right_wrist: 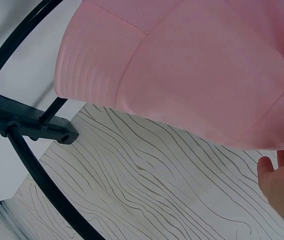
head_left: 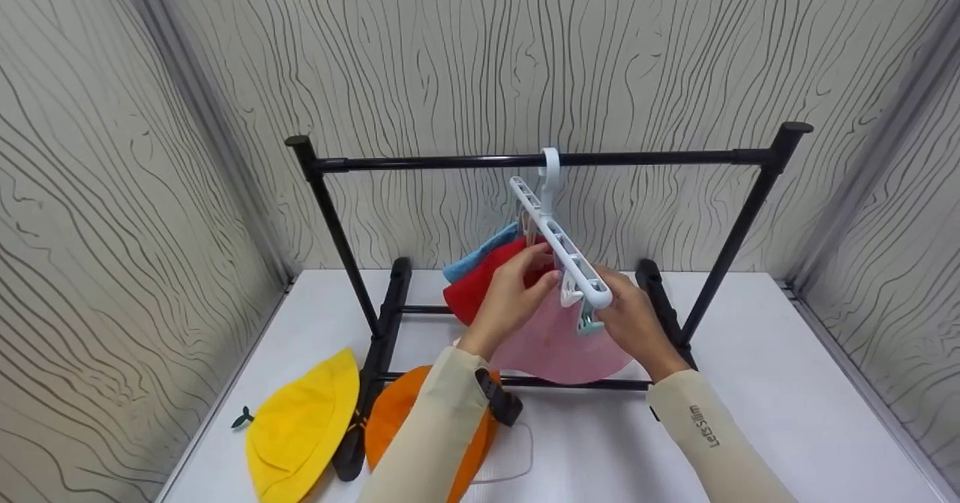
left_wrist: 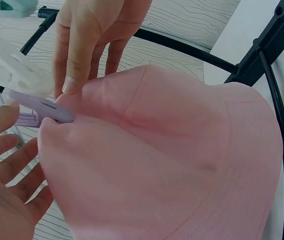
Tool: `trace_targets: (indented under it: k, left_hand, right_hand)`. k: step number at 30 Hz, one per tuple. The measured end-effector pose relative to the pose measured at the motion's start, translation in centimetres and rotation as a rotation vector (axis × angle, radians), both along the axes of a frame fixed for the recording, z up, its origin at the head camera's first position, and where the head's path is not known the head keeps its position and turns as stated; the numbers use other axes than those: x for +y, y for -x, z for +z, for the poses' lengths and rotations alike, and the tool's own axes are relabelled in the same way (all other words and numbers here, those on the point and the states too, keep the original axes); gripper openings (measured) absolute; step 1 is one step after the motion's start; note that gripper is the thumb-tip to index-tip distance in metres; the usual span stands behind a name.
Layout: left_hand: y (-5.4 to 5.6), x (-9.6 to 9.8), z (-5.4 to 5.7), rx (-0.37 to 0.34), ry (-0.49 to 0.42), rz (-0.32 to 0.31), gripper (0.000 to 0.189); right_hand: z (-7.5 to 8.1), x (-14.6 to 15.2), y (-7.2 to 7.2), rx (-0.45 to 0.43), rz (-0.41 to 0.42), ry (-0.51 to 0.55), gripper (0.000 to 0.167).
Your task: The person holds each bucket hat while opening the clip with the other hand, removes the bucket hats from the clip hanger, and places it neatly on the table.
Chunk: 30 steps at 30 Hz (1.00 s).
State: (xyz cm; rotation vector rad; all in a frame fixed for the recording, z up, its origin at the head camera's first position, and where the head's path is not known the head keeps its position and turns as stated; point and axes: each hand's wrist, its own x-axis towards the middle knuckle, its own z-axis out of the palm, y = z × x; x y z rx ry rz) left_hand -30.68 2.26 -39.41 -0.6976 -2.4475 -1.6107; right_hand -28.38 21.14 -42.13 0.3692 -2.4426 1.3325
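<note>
A pink hat (left_wrist: 156, 150) hangs below a light-blue clip hanger (head_left: 551, 229), its edge in the jaws of a purple clip (left_wrist: 42, 107). My left hand (head_left: 514, 293) is at the clip; its thumb touches the handle end and the other fingers spread loosely below. My right hand (head_left: 630, 315) pinches the hat's upper edge between thumb and fingers; the hanger partly hides it in the head view. Behind the pink hat hang a red hat (head_left: 480, 289) and a blue hat (head_left: 480, 255). A white clip (left_wrist: 19, 67) and a mint-green clip (head_left: 589, 324) dangle near the hands.
The hanger's hook sits over the bar (head_left: 442, 162) of a black rack. A yellow hat (head_left: 304, 420) with a leaf tip lies at the left, and an orange hat (head_left: 394, 413) lies partly beneath my left forearm. Patterned walls (head_left: 420, 52) enclose the white table (head_left: 757, 383).
</note>
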Motion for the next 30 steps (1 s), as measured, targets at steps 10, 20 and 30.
trace_targets:
  k: [10, 20, 30]
  left_hand:
    - [-0.1, 0.1, -0.1, -0.019, -0.02, -0.008, 0.051]
    - [0.1, 0.4, -0.2, -0.011, -0.074, -0.013, 0.039]
    - [0.1, 0.3, 0.0, 0.021, -0.07, -0.003, 0.034]
  right_hand:
    - [-0.2, -0.3, 0.2, 0.101, 0.021, -0.014, 0.042]
    - [0.3, -0.8, 0.4, -0.035, 0.005, -0.015, 0.035]
    - [0.4, -1.2, 0.3, 0.004, -0.052, -0.012, 0.025]
